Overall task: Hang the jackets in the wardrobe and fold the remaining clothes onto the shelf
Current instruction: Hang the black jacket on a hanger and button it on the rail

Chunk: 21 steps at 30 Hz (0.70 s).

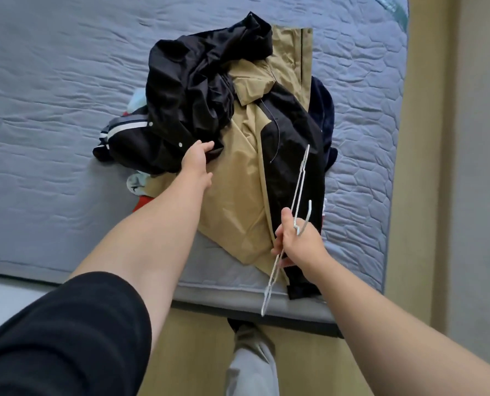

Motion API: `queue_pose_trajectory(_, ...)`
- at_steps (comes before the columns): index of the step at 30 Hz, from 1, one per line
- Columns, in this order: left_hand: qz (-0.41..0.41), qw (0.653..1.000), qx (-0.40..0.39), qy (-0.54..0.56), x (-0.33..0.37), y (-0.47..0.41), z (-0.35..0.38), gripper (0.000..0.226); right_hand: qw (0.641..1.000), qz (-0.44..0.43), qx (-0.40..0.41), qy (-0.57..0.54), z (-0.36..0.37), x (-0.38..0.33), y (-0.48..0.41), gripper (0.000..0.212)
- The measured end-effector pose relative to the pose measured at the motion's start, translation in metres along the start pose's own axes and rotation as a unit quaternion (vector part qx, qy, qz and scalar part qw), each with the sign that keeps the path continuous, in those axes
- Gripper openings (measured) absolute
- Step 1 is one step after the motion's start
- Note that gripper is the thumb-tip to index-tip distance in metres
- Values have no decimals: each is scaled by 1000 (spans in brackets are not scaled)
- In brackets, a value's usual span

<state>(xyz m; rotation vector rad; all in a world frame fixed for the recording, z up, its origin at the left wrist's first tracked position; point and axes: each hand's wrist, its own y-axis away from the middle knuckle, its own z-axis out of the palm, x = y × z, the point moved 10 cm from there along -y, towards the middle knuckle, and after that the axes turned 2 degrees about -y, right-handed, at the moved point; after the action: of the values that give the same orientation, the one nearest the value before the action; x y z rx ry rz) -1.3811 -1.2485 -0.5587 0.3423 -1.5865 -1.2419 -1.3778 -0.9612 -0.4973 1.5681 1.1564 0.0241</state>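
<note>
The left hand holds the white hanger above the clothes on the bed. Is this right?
No. The right hand holds the white hanger above the clothes on the bed; the left hand grips the black jacket. The head view shows it.

Lighting: soft, even, moderately bright; source not in view; no glare. Shadows: faint, beneath the clothes on the mattress (pixel 52 95). Black jacket (pixel 186 81): folds sink into near-uniform dark. Hanger (pixel 299 181): thin, slightly smeared. Focus: mildly soft overall; sleeve (pixel 66 338) nearest the lens blurred. Distortion: wide-angle bending at edges, mattress corner curved
</note>
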Motion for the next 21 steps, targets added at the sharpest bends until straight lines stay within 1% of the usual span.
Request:
queue_pose_trajectory(2,-26,999,3,40,0,-8,-1,59,1000,14,-18,-21,8,2,2,61)
queue_pose_trajectory(4,-46,996,-20,76,-2,-15,0,55,1000,-9,-28,-11,13,-3,4,60)
queue_pose_trajectory(6,-31,993,-25,115,1,-17,-6,44,1000,-16,-23,-12,15,-7,5,59)
queue_pose_trajectory(8,-3,987,8,162,5,-13,-20,36,999,-12,-22,-22,17,-9,8,58)
queue_pose_trajectory(10,17,980,46,193,10,2,-39,37,999,-10,-21,-36,19,-10,15,57)
queue_pose_trajectory(11,22,979,46,198,14,13,-46,37,999,-10,-23,-44,20,-11,19,57)
queue_pose_trajectory(14,23,977,-2,214,25,61,-57,38,998,-29,-30,-38,22,-19,38,56)
queue_pose_trajectory(16,30,977,-21,211,35,101,-63,38,998,-48,-34,-24,22,-30,53,55)
queue_pose_trajectory(17,31,980,-31,193,38,121,-64,36,998,-58,-36,-17,22,-36,60,55)
queue_pose_trajectory(20,21,992,-74,97,40,187,-60,17,996,-79,-46,-13,22,-52,85,55)
queue_pose_trajectory(21,28,993,-89,75,41,208,-57,17,995,-89,-51,-9,21,-57,94,54)
